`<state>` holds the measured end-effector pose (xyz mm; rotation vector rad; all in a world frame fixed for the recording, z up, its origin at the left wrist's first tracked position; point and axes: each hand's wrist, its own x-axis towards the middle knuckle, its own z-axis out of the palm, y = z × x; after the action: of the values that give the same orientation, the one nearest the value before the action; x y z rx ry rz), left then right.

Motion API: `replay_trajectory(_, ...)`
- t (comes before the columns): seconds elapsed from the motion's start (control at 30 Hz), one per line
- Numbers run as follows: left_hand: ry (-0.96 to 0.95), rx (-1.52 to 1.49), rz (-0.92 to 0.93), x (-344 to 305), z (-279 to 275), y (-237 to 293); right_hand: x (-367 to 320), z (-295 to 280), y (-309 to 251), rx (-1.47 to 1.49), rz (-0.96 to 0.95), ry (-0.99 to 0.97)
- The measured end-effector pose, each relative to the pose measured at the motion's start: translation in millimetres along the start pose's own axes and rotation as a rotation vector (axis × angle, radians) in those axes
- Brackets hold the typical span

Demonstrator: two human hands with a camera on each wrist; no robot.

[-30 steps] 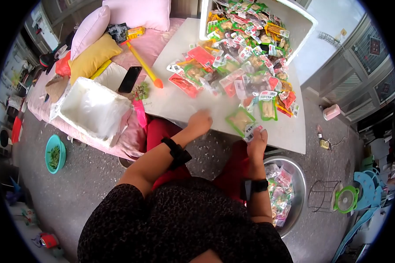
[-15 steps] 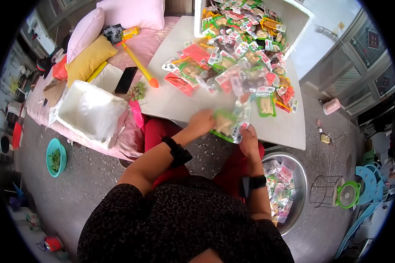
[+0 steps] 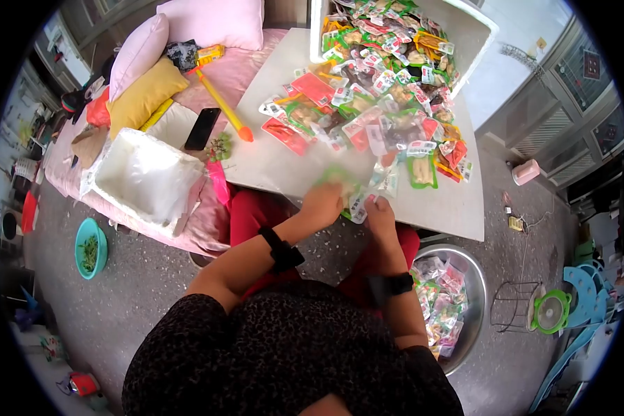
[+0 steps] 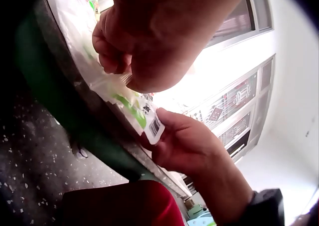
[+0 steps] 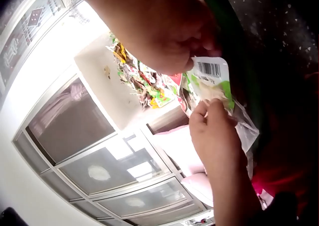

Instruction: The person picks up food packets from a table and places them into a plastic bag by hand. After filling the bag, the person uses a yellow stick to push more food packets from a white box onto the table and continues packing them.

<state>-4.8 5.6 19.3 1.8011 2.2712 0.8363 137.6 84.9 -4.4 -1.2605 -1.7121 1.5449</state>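
A clear, green-edged snack packet (image 5: 213,86) with pale food inside and a white barcode label is held between both hands at the table's front edge. My left hand (image 3: 324,204) pinches the packet's plastic with thumb and fingers. My right hand (image 3: 380,218) grips the labelled end, the barcode showing beside its thumb in the left wrist view. Clear film (image 5: 246,129) spreads beyond the left fingers in the right wrist view. Just past the hands, on the table (image 3: 284,163), lie a clear packet (image 3: 385,177) and another green-edged packet (image 3: 421,170).
A tipped white foam box (image 3: 475,52) spills many mixed packets over the table's far side. At lower right stands a metal basin (image 3: 480,312) of packets. To the left are a lined foam box (image 3: 111,191), a black phone (image 3: 202,129) and a yellow tube (image 3: 222,104).
The right hand has brought the packet leftward to the left hand, which now holds it too. Both hands have since come closer together, and the packet's far part is blurred.
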Motion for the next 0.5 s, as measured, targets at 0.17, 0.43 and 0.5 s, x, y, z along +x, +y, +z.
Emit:
replay_trajectory(0.17, 0.04, -0.046, 0.074, -12, 6, -4, -9, 0, -5, 0.029, -0.018, -0.117)
replay_trajectory(0.43, -0.013, -0.08, 0.093, -2, 10, 6, 9, 28, -22, 0.26, 0.091, -0.118)
replay_trajectory(0.5, 0.016, -0.104, 0.092, -3, 13, 4, 17, 34, -17, 0.414, 0.055, -0.154)
